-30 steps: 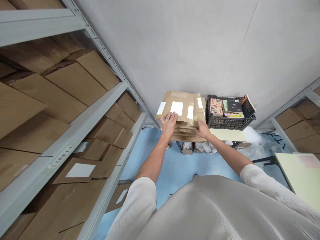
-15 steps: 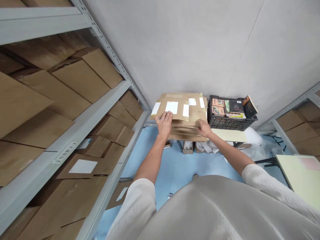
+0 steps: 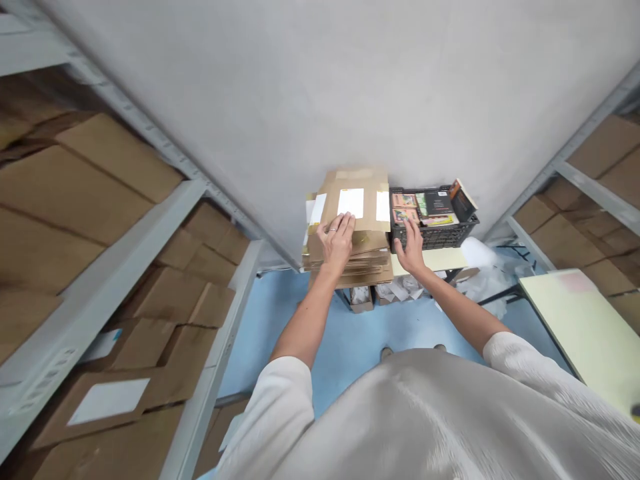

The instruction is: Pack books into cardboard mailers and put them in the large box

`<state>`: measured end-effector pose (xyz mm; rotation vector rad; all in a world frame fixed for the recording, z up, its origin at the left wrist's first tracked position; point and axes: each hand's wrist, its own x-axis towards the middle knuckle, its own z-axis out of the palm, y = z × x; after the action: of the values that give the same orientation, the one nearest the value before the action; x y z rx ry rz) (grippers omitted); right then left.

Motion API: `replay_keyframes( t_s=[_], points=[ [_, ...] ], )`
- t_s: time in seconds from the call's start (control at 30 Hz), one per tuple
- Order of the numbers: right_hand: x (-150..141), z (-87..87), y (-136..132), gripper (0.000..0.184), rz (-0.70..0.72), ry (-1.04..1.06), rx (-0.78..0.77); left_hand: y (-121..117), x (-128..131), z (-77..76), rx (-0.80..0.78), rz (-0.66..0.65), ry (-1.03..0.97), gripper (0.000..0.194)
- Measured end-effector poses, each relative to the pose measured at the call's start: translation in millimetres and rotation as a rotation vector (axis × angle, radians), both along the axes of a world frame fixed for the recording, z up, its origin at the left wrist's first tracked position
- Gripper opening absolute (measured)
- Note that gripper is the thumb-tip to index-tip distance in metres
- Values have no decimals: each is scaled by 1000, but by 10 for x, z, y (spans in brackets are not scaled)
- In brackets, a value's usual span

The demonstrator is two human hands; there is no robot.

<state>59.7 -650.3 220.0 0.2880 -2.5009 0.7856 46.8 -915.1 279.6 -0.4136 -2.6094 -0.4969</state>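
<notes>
My left hand [image 3: 338,240] lies on the front part of the topmost flattened cardboard box [image 3: 367,180], its fingers stretched over the surface beside a white label [image 3: 351,203]. More flattened boxes [image 3: 370,260] are stacked beneath it. To the right, my right hand [image 3: 411,248] has its fingers spread and holds nothing. It is in front of the left end of a black plastic crate [image 3: 445,235]; whether it touches the crate I cannot tell. Several books [image 3: 440,205] fill the crate, and one dark book [image 3: 463,200] leans at its right end.
Stack and crate stand on a pale yellow table [image 3: 430,260] against the grey wall [image 3: 320,87]. Metal shelving [image 3: 225,307] with cartons rises on the left, another rack [image 3: 595,190] on the right. Another pale table [image 3: 580,327] is nearer right. Open boxes [image 3: 361,303] sit beneath.
My right hand has come off the cardboard stack and moved right relative to it, toward the crate. My left hand stays on the stack. The whole view has turned to the right.
</notes>
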Motion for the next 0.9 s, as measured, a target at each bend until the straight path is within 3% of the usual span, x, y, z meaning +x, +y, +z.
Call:
replay_keyframes(
  t_s=[0.13,0.23,0.4,0.67,0.8,0.9],
  points=[
    [224,275,679,70,-98,12,122,857,-168,-43,-38,-220,-25,70],
    [428,327,1251,63,-137,-22,238,1622,-200,-109,-85,-407,-37,68],
    [954,190,2302,63,-272,-84,351,2952,-47,-305,-130,-700,-24,62],
    [2226,-87,3945,56,-557,-213,374,5042,561,-576,-167,-1062,-19,55],
    [2808,-180,4585,57,-667,-288,338,5923,948,-659,-216,-1200,-67,56],
    [3187,-281,4930,60,-738,-346,297,6457,1213,-747,-247,-1296,-126,56]
  ],
)
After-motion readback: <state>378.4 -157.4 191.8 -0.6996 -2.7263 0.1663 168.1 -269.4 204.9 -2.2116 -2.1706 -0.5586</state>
